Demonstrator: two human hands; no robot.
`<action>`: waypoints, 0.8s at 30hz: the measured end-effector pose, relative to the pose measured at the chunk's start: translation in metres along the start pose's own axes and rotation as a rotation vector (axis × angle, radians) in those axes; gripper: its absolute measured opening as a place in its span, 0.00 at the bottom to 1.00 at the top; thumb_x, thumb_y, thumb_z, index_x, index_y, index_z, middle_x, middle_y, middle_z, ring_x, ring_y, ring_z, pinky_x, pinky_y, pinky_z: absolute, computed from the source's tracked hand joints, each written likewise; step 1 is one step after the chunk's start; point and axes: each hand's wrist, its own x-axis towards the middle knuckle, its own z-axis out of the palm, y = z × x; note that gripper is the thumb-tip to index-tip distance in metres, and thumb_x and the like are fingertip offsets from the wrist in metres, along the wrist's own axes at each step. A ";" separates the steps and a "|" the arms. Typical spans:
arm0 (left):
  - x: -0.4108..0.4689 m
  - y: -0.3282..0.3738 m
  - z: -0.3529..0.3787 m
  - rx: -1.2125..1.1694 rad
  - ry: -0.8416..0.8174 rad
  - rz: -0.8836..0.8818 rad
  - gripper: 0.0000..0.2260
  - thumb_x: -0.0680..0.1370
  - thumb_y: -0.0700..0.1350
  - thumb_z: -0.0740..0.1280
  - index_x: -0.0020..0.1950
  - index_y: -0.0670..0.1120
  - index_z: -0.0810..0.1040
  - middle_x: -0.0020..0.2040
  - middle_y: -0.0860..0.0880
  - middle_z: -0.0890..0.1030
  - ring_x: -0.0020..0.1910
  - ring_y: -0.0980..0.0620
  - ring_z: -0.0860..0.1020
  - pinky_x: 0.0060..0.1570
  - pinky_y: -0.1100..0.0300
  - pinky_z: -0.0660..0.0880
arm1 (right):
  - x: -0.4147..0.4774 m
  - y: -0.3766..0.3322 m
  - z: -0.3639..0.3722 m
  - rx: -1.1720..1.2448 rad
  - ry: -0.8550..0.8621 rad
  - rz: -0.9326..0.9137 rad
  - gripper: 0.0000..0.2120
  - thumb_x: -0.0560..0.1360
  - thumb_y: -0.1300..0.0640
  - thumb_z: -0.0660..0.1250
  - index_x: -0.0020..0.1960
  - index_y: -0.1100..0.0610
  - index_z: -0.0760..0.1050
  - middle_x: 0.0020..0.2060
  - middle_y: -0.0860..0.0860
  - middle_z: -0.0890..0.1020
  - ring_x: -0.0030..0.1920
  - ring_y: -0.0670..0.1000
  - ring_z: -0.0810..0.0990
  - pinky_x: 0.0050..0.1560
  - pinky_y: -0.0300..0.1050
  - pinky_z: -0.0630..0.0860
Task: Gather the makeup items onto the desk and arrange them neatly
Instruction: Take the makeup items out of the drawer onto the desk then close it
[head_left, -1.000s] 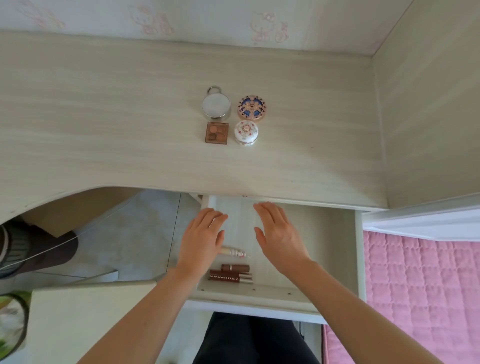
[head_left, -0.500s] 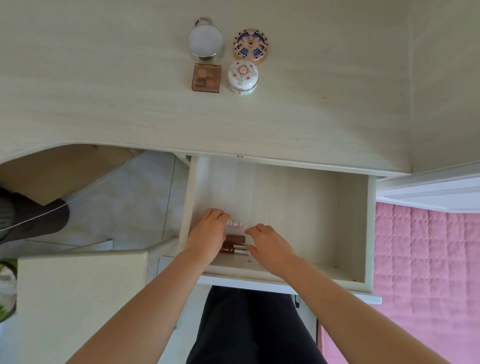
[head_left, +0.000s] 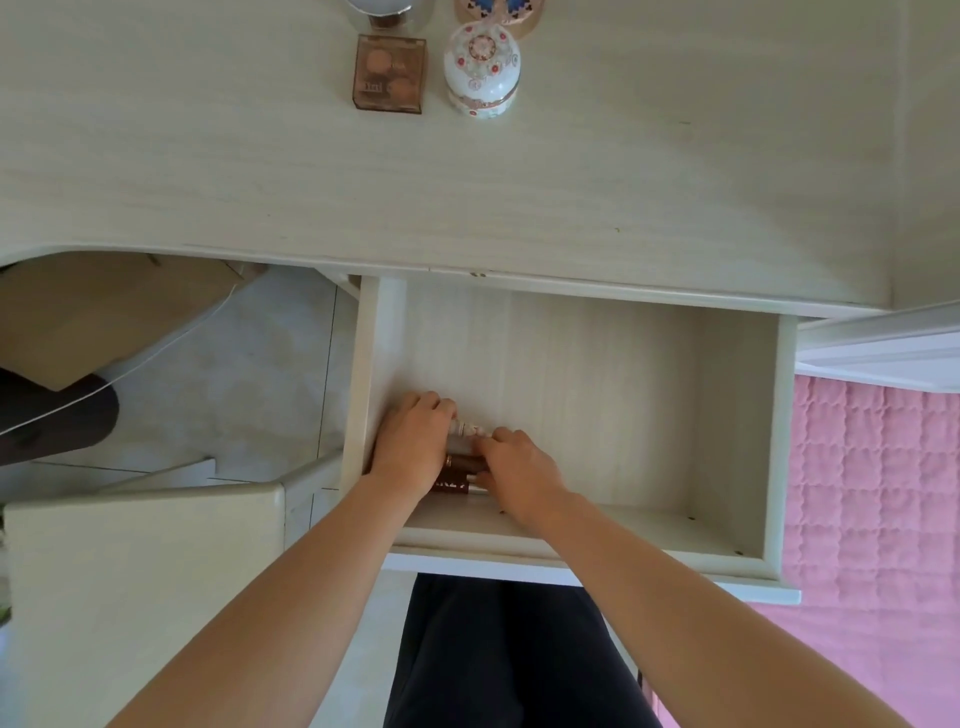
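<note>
A small pale patterned tube (head_left: 470, 429) and two brown lipstick tubes (head_left: 462, 470) lie in the near-left corner of the open drawer (head_left: 597, 374). The left hand (head_left: 413, 447) covers their left ends, fingers curled down; the right hand (head_left: 519, 467) curls over their right ends. Whether either truly grips a tube I cannot tell. On the desk (head_left: 208, 171) above stand a brown eyeshadow palette (head_left: 389, 73) and, just beside it, a floral white jar (head_left: 481, 70).
</note>
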 end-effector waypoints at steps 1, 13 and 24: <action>0.000 0.000 0.001 0.015 0.006 0.007 0.12 0.76 0.36 0.63 0.57 0.47 0.75 0.55 0.49 0.76 0.56 0.48 0.71 0.52 0.55 0.71 | 0.001 -0.001 0.000 -0.014 0.011 0.002 0.16 0.78 0.57 0.61 0.65 0.55 0.69 0.56 0.55 0.73 0.57 0.56 0.71 0.51 0.51 0.74; 0.001 0.002 -0.004 -0.052 -0.072 -0.051 0.11 0.76 0.33 0.62 0.55 0.45 0.71 0.55 0.46 0.74 0.51 0.47 0.73 0.47 0.55 0.74 | -0.001 0.009 0.007 0.005 0.024 0.027 0.15 0.75 0.69 0.61 0.60 0.62 0.71 0.55 0.58 0.70 0.51 0.57 0.75 0.51 0.47 0.75; 0.000 0.004 -0.016 -0.217 -0.356 -0.132 0.08 0.75 0.41 0.66 0.53 0.44 0.71 0.49 0.49 0.71 0.41 0.51 0.73 0.37 0.60 0.70 | -0.018 0.042 -0.014 0.324 -0.136 0.163 0.17 0.75 0.64 0.59 0.63 0.57 0.69 0.54 0.56 0.77 0.48 0.54 0.76 0.46 0.41 0.71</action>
